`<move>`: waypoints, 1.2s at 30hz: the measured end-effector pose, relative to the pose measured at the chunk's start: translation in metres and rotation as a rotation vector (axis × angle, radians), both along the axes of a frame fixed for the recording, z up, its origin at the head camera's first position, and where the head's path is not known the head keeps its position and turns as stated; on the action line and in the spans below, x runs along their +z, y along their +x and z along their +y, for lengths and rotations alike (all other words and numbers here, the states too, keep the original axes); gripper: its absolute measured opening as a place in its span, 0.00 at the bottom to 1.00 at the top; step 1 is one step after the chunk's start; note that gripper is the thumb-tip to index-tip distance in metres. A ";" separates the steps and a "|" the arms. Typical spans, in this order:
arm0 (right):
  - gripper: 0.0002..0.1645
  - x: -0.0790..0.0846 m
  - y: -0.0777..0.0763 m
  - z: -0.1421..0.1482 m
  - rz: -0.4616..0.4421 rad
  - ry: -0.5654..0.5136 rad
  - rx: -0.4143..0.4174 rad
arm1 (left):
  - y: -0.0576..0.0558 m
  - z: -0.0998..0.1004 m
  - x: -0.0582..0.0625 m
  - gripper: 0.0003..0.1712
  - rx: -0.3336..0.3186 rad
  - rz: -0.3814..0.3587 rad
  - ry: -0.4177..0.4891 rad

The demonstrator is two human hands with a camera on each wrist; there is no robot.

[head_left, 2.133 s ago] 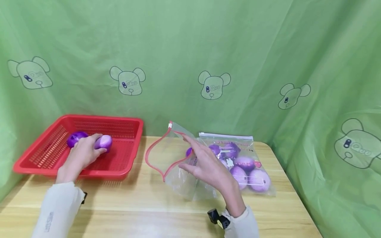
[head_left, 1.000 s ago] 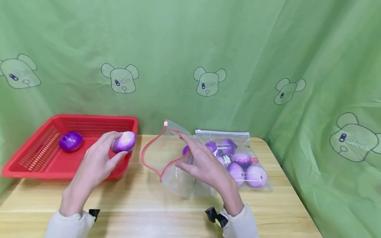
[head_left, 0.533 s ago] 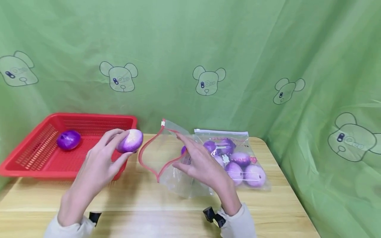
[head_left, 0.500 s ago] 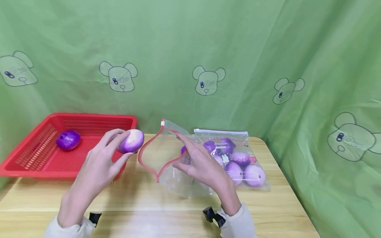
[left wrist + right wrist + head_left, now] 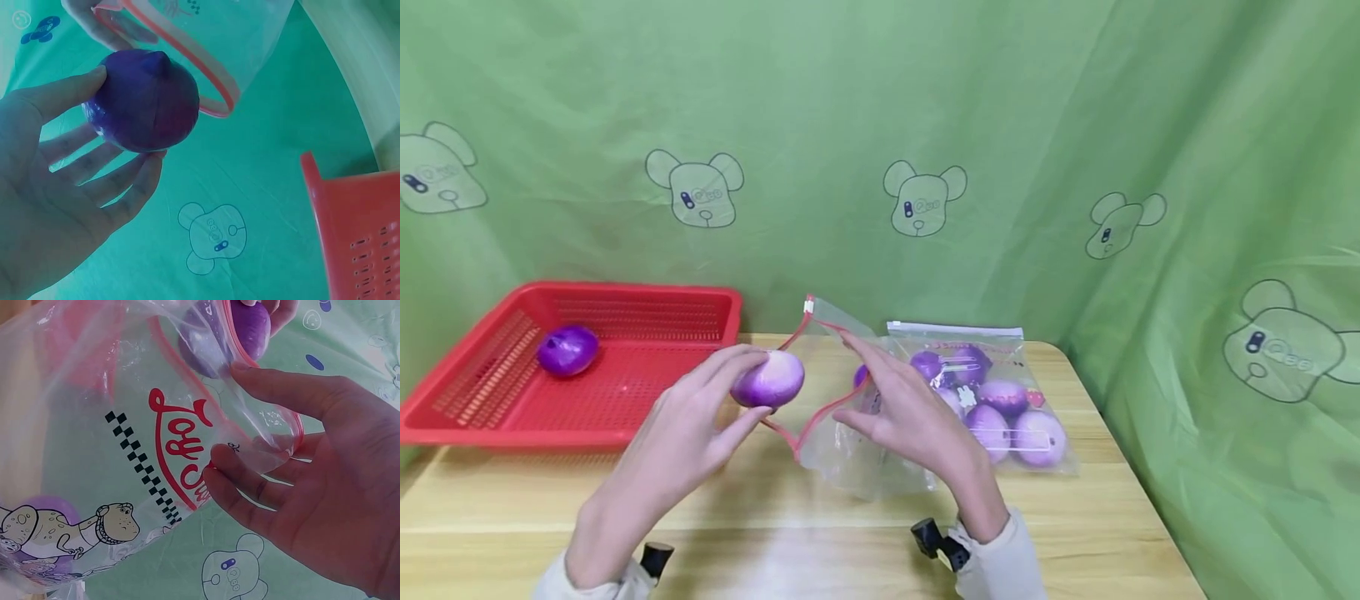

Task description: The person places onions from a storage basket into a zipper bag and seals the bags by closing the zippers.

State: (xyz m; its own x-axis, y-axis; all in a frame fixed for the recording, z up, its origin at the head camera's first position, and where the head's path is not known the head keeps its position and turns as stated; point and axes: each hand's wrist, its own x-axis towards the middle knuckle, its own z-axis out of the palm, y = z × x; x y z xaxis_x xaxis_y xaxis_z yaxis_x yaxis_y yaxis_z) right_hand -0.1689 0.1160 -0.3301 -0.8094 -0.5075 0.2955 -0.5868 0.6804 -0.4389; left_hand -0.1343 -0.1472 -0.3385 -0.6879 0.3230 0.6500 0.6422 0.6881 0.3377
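Observation:
My left hand (image 5: 688, 429) holds a purple onion (image 5: 771, 381) between thumb and fingertips, right at the mouth of a clear zip bag (image 5: 857, 458). In the left wrist view the onion's pointed tip (image 5: 157, 62) faces the bag's red-edged opening. My right hand (image 5: 917, 408) grips the bag by its red rim and keeps the mouth spread. Seen from the right wrist, the thumb lies against the rim and the fingers are partly behind the plastic. A purple shape (image 5: 59, 509) shows low inside this bag, partly covered by the printed dinosaur.
At the left stands a red basket (image 5: 550, 437) with one purple onion (image 5: 568, 350) in it. To the right lies a second zip bag (image 5: 955, 331) with several purple onions inside. A green printed curtain (image 5: 820, 167) hangs behind the wooden table (image 5: 820, 542).
My left hand has lifted the onion out of the red basket and carried it right to the bag's mouth. My right hand has stayed at the bag's rim. The view has shifted slightly.

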 end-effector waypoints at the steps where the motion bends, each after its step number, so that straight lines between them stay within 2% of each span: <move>1: 0.59 0.000 0.000 0.000 0.002 0.001 0.003 | 0.000 0.001 -0.001 0.30 -0.002 -0.004 -0.010; 14: 0.58 0.002 0.002 0.000 -0.002 -0.007 0.030 | -0.002 0.004 -0.010 0.28 -0.069 -0.096 -0.067; 25: 0.60 0.001 0.000 0.001 -0.001 -0.009 0.030 | -0.002 0.005 -0.013 0.31 -0.086 -0.108 -0.079; 31: 0.60 0.002 0.000 0.001 -0.001 -0.019 0.036 | -0.002 0.005 -0.014 0.33 -0.070 -0.131 -0.110; 36: 0.58 0.002 -0.001 0.002 0.004 -0.010 0.025 | -0.001 0.005 -0.015 0.32 -0.054 -0.212 -0.150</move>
